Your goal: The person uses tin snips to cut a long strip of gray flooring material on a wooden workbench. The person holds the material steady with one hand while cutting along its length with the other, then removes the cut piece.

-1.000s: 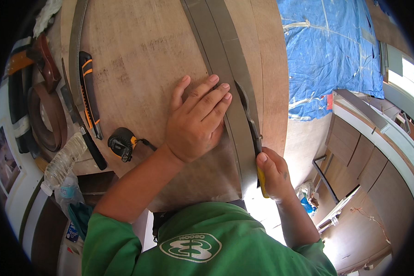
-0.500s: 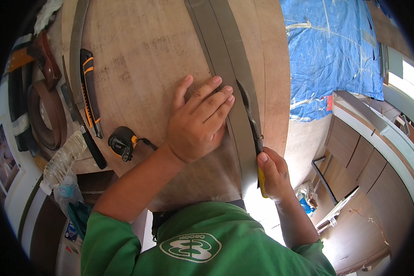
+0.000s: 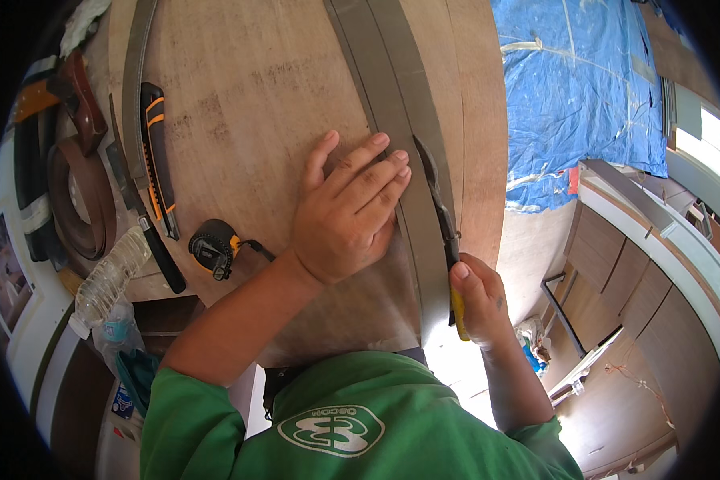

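Observation:
A long grey-brown strip [image 3: 424,88] with dark lengthwise lines runs along the right part of the wooden board [image 3: 248,104]. My left hand [image 3: 348,212] lies flat with its fingers spread, fingertips on the strip and palm over its left edge. My right hand [image 3: 482,300] is closed around the yellow-and-black handles of what look like snips [image 3: 440,204], thumb on top. Their long dark blades lie along the strip's right side, pointing away from me. The lower handle is partly hidden by my fingers.
Left on the board are a tape measure [image 3: 214,248], an orange-and-black utility knife [image 3: 158,160], a black-handled saw-like blade [image 3: 164,260] and a curved strip [image 3: 138,88]. Beyond them are a brown roll [image 3: 64,200] and a plastic bottle [image 3: 108,280]. A blue tarp [image 3: 576,96] hangs at right.
My right hand and the snips have shifted very slightly up and right. My left hand stays pressed on the strip.

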The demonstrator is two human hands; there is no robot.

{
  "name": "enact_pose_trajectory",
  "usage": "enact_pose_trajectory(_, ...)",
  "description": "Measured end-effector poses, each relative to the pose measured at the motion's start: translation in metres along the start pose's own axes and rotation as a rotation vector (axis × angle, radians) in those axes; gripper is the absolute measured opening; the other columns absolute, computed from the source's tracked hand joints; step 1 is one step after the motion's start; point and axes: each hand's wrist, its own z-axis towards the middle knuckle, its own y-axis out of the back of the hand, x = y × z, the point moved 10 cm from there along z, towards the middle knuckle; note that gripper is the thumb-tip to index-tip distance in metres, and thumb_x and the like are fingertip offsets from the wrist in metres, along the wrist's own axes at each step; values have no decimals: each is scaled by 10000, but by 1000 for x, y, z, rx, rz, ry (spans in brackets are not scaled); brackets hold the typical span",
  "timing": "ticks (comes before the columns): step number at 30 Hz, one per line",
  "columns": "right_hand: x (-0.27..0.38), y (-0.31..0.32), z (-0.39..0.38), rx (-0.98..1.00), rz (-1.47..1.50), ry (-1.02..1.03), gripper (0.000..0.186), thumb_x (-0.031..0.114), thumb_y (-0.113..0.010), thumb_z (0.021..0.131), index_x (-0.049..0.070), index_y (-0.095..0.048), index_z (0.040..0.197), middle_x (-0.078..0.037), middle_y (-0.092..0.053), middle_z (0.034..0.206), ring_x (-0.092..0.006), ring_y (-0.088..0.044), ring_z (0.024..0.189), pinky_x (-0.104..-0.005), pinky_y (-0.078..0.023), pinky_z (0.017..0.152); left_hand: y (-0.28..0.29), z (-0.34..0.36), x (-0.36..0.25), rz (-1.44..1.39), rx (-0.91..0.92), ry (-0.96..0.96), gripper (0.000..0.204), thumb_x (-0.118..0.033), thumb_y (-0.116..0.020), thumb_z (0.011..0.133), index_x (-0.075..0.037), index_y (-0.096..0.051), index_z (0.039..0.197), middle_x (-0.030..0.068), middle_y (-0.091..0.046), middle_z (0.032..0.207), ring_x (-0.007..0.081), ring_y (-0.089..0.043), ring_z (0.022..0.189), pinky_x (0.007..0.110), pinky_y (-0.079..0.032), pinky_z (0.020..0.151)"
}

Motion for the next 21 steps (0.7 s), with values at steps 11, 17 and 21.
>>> enact_pose_trajectory(11, 4, -3, 2, -12, -41, 36, 485, 442, -575, 1096, -25, -661, 998, -27, -588, 818, -117, -518, 783, -304, -442, 702, 0, -2, 1, -15, 1, -4, 416, 23, -691, 824, -48, -766, 1227, 65, -730, 1341, 308, -651, 1348, 584, -309, 1237)
enact_pose_trajectory(17, -6, 5, -2, 10, -64, -24, 493, 454, -575, 1088, -14, -634, 944, -26, -564, 795, -129, -496, 769, -317, -429, 688, 8, 4, 5, -179, 59, 61, 402, 21, -676, 824, -32, -753, 1215, 102, -721, 1347, 315, -651, 1311, 535, -335, 1226)
enact_pose_trajectory(21, -12, 9, -9, 33, -126, -70, 494, 463, -583, 1078, -11, -635, 949, -24, -564, 790, -127, -497, 767, -317, -428, 681, 11, 2, 21, -149, -146, 162, 336, -56, -685, 915, -17, -742, 1245, 125, -703, 1377, 323, -616, 1287, 462, -372, 1177)
